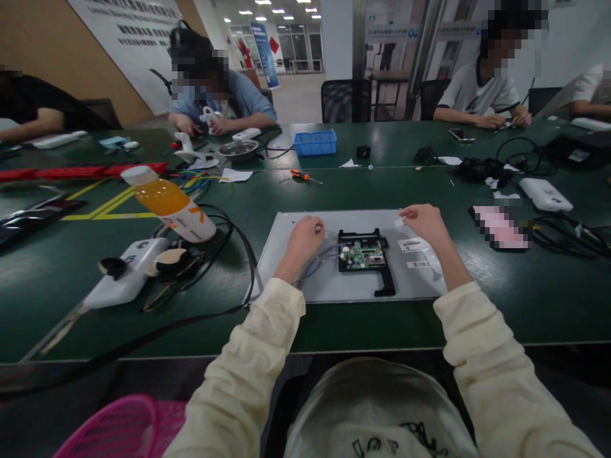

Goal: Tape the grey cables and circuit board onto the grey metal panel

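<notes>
Head view: right hand (424, 224) finger-pinches white scrap (400, 222); left hand (303, 240) curled, grip unclear; grey panel (321, 291) lies flat, presumably keeping circuit board (363, 256) accessible.

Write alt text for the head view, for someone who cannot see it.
A person's left hand curls beside grey cables and the right hand pinches a small white piece over a flat grey panel bearing a green circuit board in a black bracket. An orange-handled screwdriver lies beyond on the green table; co-workers sit across it.
</notes>
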Available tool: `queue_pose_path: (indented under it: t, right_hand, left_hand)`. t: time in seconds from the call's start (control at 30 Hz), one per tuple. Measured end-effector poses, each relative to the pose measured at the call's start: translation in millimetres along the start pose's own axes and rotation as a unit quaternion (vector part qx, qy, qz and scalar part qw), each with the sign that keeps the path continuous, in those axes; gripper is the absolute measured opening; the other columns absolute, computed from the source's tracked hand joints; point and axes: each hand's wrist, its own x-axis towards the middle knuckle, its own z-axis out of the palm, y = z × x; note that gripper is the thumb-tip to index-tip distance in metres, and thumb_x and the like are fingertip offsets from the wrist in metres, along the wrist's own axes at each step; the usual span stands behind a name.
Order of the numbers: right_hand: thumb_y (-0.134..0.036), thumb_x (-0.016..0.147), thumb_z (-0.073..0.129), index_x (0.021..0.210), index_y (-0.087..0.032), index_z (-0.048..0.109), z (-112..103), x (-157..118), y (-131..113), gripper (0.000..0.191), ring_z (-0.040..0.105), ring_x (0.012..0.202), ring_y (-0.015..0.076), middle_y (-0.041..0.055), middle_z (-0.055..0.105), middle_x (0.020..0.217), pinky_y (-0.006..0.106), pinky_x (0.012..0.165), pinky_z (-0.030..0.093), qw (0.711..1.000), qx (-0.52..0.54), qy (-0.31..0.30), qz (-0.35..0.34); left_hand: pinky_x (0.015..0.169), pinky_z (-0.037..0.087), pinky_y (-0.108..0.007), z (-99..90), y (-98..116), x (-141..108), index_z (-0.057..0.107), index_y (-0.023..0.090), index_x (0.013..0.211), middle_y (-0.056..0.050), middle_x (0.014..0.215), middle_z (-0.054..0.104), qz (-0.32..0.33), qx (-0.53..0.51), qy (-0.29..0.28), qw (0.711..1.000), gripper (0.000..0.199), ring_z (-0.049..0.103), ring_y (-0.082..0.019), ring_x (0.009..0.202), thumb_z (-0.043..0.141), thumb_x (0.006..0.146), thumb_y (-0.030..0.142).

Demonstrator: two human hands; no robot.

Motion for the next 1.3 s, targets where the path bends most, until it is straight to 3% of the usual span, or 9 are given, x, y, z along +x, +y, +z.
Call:
queue_pose_path:
  t: [0.47,0.8,0.9,0.97,1.07,1.17,1.3]
  right_hand:
    - [-0.011,0.075,0.058,0.094,-0.014,0.075,3,-3,0,0.026,0.07,0.088,0.0188,0.0084,0.076,0.09,0.027,0.084,0.051,0.998,-0.043,-0.047,-0.009]
    - [-0.019,0.082,0.053,0.103,-0.013,0.073,-3,-11,-10,0.03,0.063,0.108,0.0274,0.014,0.072,0.108,0.041,0.099,0.045,0.996,-0.079,-0.033,-0.03]
    - [-0.025,0.086,0.051,0.118,-0.015,0.066,-4,-26,-24,0.036,0.057,0.119,0.0254,0.0122,0.066,0.122,0.04,0.107,0.039,0.994,-0.065,-0.041,-0.077]
    - [-0.034,0.089,0.051,0.134,-0.016,0.053,-1,-39,-33,0.048,0.05,0.127,0.0247,0.0118,0.058,0.135,0.041,0.11,0.036,0.988,-0.033,-0.052,-0.139]
    - [-0.047,0.088,0.052,0.147,-0.022,0.035,7,-55,-42,0.066,0.034,0.14,0.0252,0.0095,0.04,0.15,0.045,0.115,0.029,0.972,-0.009,-0.111,-0.207]
    - [-0.057,0.083,0.056,0.15,-0.025,0.026,14,-63,-45,0.08,0.014,0.147,0.0284,0.0084,0.023,0.159,0.049,0.117,0.021,0.962,-0.026,-0.156,-0.223]
    - [-0.064,0.078,0.059,0.152,-0.03,0.017,18,-63,-44,0.092,0.007,0.148,0.0312,0.0088,0.016,0.16,0.055,0.116,0.018,0.958,-0.043,-0.182,-0.219]
  left_hand:
    - [0.09,0.046,-0.035,-0.4,-3,1,0.064,0.017,0.088,-0.007,0.095,0.066,0.009,0.004,0.011,1.0,0.018,0.061,-0.022,0.095,0.049,0.08,0.013]
    - [0.092,0.046,-0.035,-1.6,0,0,0.065,0.017,0.09,-0.008,0.096,0.065,0.012,0.01,0.011,1.0,0.018,0.061,-0.023,0.095,0.05,0.081,0.013]
    - [0.093,0.046,-0.036,-1.3,2,-2,0.065,0.018,0.091,-0.008,0.098,0.065,0.015,0.01,0.011,1.0,0.019,0.06,-0.023,0.098,0.05,0.082,0.014]
    - [0.092,0.046,-0.036,-1.1,4,-3,0.065,0.018,0.092,-0.008,0.099,0.065,0.018,0.011,0.009,1.0,0.018,0.06,-0.023,0.099,0.05,0.082,0.014]
    - [0.094,0.046,-0.037,-2.4,10,-4,0.065,0.017,0.096,-0.008,0.103,0.065,0.034,0.007,0.003,0.999,0.019,0.06,-0.024,0.1,0.05,0.085,0.018]
    - [0.099,0.043,-0.038,-6.8,19,-6,0.063,0.017,0.108,-0.009,0.112,0.064,0.064,-0.003,-0.006,0.998,0.024,0.058,-0.024,0.108,0.048,0.091,0.027]
    - [0.109,0.035,-0.036,-13.8,30,-10,0.05,0.019,0.131,-0.009,0.134,0.055,0.144,-0.038,-0.07,0.986,0.046,0.048,-0.023,0.126,0.049,0.093,0.044]
